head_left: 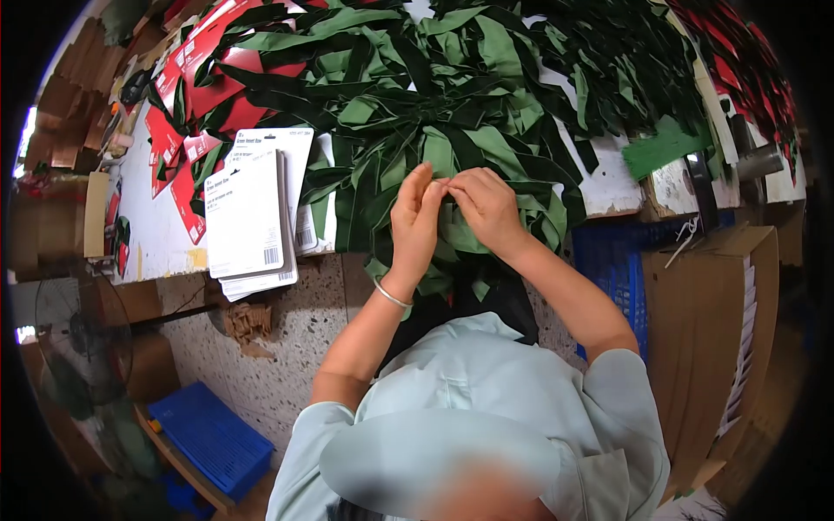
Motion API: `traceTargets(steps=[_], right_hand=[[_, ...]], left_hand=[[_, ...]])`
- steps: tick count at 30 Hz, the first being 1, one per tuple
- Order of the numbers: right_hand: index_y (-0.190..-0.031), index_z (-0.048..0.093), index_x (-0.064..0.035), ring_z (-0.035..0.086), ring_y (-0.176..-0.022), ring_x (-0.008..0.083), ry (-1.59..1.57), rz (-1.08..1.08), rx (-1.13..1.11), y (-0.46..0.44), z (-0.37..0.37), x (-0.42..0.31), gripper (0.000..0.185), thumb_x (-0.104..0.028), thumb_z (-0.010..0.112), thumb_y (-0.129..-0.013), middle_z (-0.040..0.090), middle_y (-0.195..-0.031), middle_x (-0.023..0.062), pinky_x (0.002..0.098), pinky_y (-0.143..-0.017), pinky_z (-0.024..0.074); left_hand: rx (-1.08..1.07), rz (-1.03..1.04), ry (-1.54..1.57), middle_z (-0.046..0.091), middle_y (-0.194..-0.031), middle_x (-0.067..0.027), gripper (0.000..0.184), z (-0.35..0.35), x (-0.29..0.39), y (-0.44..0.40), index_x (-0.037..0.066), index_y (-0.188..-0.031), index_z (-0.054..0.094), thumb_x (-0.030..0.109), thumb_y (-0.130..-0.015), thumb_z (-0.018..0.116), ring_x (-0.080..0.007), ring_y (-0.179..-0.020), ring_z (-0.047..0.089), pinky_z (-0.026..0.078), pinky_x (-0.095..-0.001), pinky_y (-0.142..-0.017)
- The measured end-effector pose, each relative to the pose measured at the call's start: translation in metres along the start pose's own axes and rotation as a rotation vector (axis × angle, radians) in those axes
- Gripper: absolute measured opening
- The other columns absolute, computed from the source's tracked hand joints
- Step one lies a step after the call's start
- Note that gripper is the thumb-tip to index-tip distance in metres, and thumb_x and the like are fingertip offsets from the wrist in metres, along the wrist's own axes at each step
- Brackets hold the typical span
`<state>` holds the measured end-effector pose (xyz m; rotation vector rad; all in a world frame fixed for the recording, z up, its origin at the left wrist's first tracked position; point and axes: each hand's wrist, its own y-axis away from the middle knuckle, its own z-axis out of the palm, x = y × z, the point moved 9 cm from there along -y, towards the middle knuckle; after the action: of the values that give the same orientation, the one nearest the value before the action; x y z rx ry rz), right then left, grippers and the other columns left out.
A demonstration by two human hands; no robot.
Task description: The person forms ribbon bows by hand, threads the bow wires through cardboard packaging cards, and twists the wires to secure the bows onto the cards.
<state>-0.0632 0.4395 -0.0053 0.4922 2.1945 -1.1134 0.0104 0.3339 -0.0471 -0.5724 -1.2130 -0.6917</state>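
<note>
My left hand [414, 221] and my right hand [488, 208] meet at the table's front edge, thumbs and fingers pinched together. What lies between the fingertips is too small to make out. Green velvet ribbon bows [439, 154] lie in a heap right under and behind both hands, some of their tails hanging over the edge. To the left of my left hand is a stack of white printed cards [244, 217], the top ones labelled as green velvet bows, jutting past the table edge.
Red cards [178, 174] lie at the left of the table [599, 187]. More dark green ribbon [621, 69] piles up at the right, near a green scrap [665, 149]. A cardboard box [695, 339] and a blue crate [612, 278] stand below right; a blue bin [213, 438] and a fan [82, 321] are lower left.
</note>
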Motion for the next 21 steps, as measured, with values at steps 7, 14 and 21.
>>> traceTargets(steps=[7,14,21], right_hand=[[-0.094,0.061,-0.0003,0.06,-0.075,0.0255,-0.144,0.162,-0.077,0.0,-0.006,0.006,0.011,-0.001,0.063,-0.082,0.061,-0.084,0.0091,0.032,-0.068,0.0482],[-0.101,0.063,0.0011,0.062,-0.079,0.0141,-0.426,0.137,-0.104,-0.012,-0.017,-0.017,0.014,-0.007,0.054,-0.094,0.063,-0.094,0.0084,0.0242,-0.073,0.0495],[-0.092,0.061,0.0042,0.064,-0.078,0.0131,-0.62,0.488,-0.038,0.027,-0.017,0.029,0.027,-0.016,0.045,-0.101,0.065,-0.089,0.0085,0.0247,-0.072,0.0518]], left_hand=[[-0.137,0.376,-0.539,0.066,-0.097,-0.0143,0.014,0.019,0.035,0.006,-0.004,-0.099,0.065,0.002,-0.092,0.054,-0.031,-0.105,0.061,0.046,-0.0362,-0.09],[-0.181,0.129,-0.261,0.064,-0.11,-0.0122,0.02,0.003,0.006,-0.006,-0.005,-0.105,0.064,0.009,-0.095,0.053,-0.0169,-0.099,0.06,0.046,-0.0289,-0.089],[-0.05,-0.034,0.015,0.065,-0.098,-0.0076,0.023,-0.017,-0.018,-0.022,-0.006,-0.098,0.064,0.014,-0.097,0.053,-0.0099,-0.08,0.057,0.046,-0.0232,-0.079]])
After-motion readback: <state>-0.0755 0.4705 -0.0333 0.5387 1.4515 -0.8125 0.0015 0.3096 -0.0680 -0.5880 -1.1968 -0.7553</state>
